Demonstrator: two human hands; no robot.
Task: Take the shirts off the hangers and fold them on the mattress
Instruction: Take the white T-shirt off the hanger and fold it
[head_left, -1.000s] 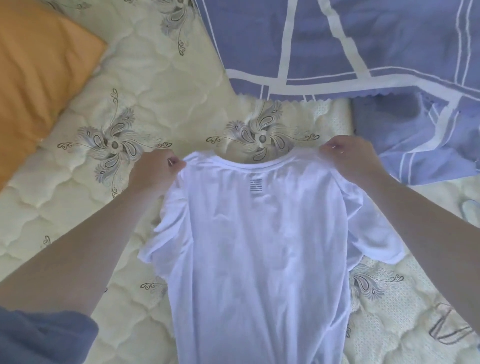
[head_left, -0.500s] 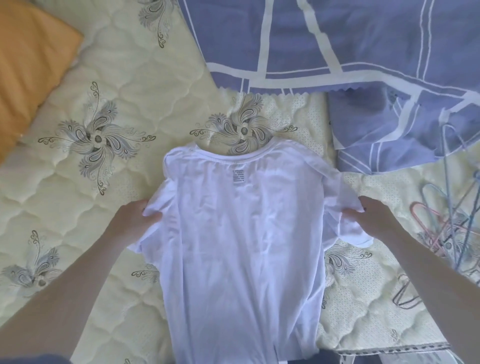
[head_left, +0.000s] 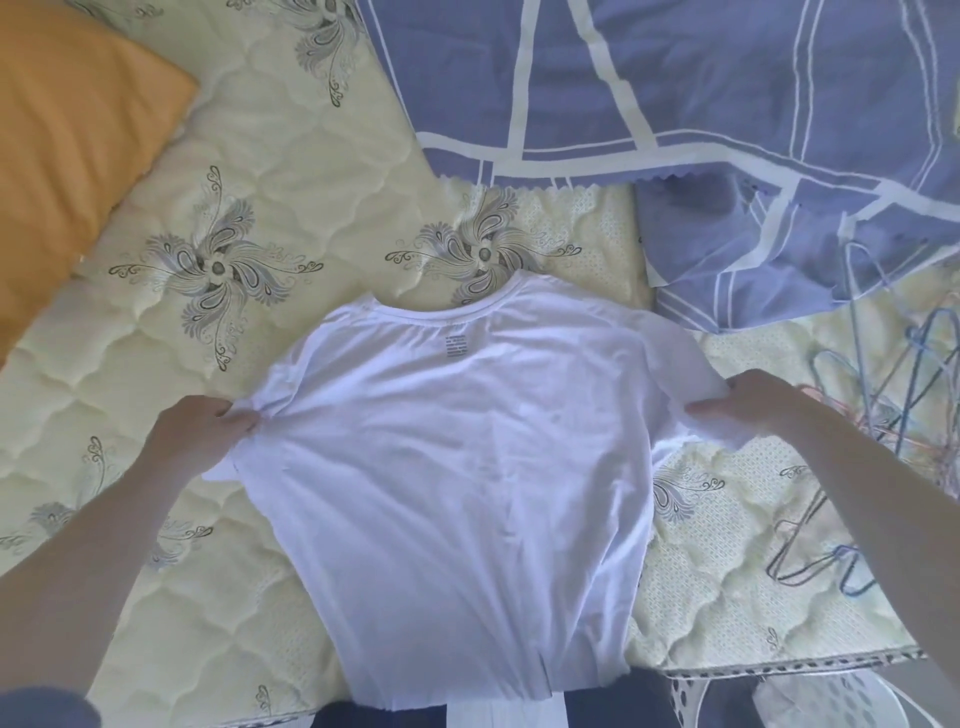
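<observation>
The white shirt (head_left: 457, 467) lies flat in the middle of the mattress (head_left: 291, 171), collar at the far end, hem reaching over the near edge. My left hand (head_left: 195, 434) keeps a closed grip on its left sleeve, pinching the cloth; my right hand (head_left: 753, 405) pinches the right sleeve likewise. Wire hangers (head_left: 883, 395) lie heaped at the right, an orange pillow (head_left: 67, 130) far left, a blue bedsheet (head_left: 675, 78) far right
</observation>
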